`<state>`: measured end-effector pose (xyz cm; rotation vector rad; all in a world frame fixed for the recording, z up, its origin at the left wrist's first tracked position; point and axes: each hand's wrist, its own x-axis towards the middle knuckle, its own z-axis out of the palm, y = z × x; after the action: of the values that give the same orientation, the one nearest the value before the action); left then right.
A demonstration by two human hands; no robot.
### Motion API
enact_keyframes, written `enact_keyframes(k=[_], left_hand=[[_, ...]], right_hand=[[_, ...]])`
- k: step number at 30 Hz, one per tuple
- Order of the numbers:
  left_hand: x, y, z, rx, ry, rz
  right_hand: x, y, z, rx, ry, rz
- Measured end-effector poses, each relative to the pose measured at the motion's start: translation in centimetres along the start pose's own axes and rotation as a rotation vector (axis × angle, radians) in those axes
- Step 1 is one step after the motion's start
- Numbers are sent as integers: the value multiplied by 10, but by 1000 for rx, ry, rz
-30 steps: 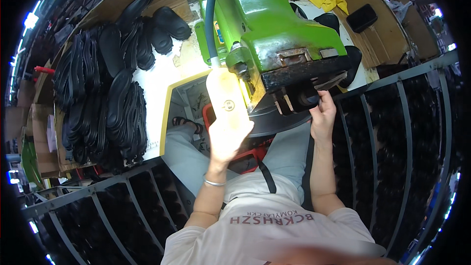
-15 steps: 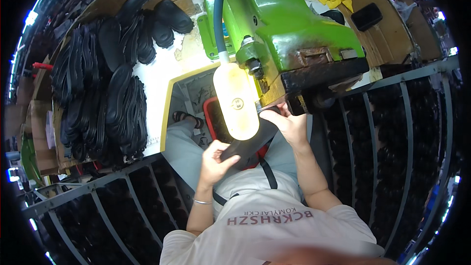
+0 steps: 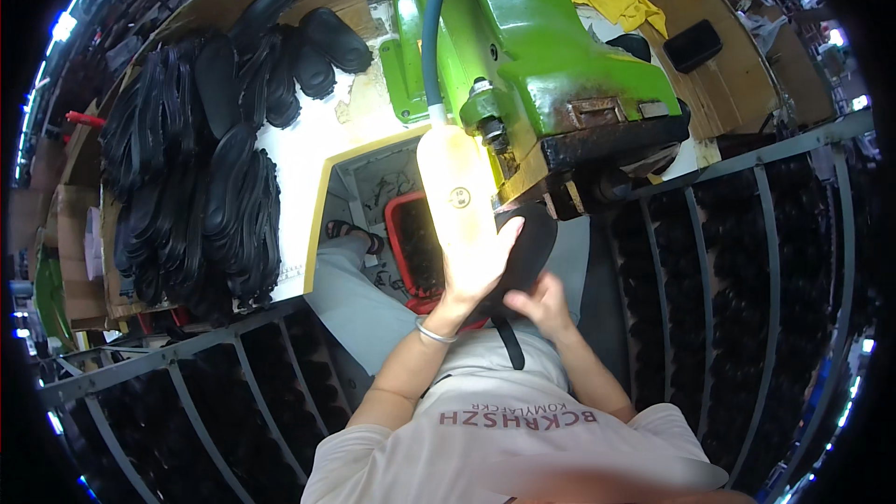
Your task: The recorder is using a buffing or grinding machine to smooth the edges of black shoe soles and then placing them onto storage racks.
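Metal racks [image 3: 803, 143] flanked us as we had a black sole [image 3: 535, 241] between left hand [image 3: 471, 271] and right hand [image 3: 549, 306], just beside a lit lamp [image 3: 457, 177], presumably for its light; glare and overlap left us unable to tell whether either grip was closed.

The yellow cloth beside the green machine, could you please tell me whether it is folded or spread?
Neither: the yellow cloth lies loosely bunched, with creases and uneven edges showing.
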<state>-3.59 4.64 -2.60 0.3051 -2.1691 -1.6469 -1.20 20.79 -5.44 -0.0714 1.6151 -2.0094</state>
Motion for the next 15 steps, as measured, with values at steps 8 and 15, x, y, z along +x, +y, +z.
enact_keyframes(k=[8,15], left_hand=[[-16,-7,-7,17,75,20],[-22,-1,-16,-83,74,0]], right_hand=[[-36,-20,-54,106,158,-50],[-4,-67,-75,-83,96,-242]])
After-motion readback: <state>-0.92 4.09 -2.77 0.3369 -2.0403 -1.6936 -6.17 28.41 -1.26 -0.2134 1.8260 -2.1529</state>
